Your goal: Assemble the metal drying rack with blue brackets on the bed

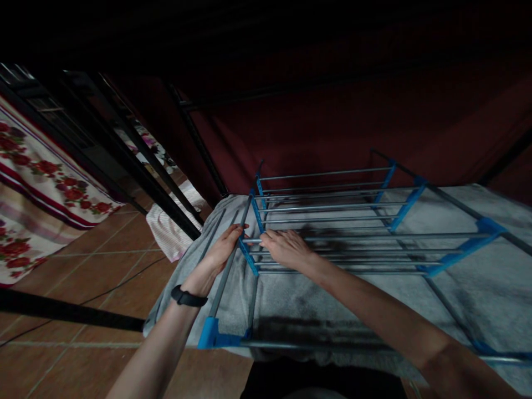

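A rack of grey metal tubes with blue plastic joints (453, 257) lies across a grey blanket. My left hand (226, 247), below a dark wristband, is closed around the rack's left side tube by a blue bracket (248, 256). Just to the right, my right hand (286, 247) is wrapped over the left end of a crossbar (374, 237) that meets this bracket. Some fingertips of both hands are hidden behind the tubes. A blue corner piece (211, 333) sits at the near left end of the rack.
The grey blanket (316, 310) covers the surface under the rack. Dark metal posts (137, 160) stand at the left, with a floral cloth (54, 194) beyond. A dark red cloth (332, 127) hangs behind. A cable (120, 285) crosses the tiled floor (103, 266).
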{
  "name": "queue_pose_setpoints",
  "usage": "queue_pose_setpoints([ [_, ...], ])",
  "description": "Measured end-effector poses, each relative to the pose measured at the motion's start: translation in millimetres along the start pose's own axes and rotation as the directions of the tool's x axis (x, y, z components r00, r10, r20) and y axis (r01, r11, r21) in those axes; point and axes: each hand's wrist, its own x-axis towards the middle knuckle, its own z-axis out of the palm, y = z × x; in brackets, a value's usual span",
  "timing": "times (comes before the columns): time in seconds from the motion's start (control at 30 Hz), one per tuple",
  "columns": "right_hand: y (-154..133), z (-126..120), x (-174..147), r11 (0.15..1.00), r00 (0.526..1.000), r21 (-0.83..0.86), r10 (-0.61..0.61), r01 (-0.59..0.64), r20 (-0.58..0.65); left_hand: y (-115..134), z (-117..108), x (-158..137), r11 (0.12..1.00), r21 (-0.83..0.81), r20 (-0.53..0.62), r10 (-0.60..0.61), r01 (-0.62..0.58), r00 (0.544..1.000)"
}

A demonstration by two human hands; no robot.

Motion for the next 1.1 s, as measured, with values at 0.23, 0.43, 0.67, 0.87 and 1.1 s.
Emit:
queue_pose_setpoints([
  [0.23,0.0,-4.1,2.3,1.0,0.999,0.011,0.003,-0.004,0.039,-5.6,-0.4,3.0,0.989,-0.105,0.06,-0.099,0.105,0.993],
  [0.43,-0.1,-6.0,2.4,1.0,0.999,0.002,0.002,-0.003,0.045,-2.6,1.0,0.3,0.991,-0.09,0.049,-0.099,0.103,0.994],
  [0.67,1.5,-3.0,4.0,1.0,1.0,-0.022,-0.02,0.02,0.001,-4.8,1.5,0.8,0.98,-0.154,0.066,-0.116,0.125,0.991],
  [0.87,6.8,2.8,-13.7,0.994,0.98,-0.112,-0.035,0.013,-0.196,-5.5,0.4,1.2,0.984,-0.144,0.055,-0.096,0.103,0.994],
  [1.1,18.5,20.1,-26.0,0.988,0.967,-0.153,-0.016,-0.024,-0.254,1.0,1.9,-5.0,0.992,-0.089,0.022,-0.085,0.087,0.996],
])
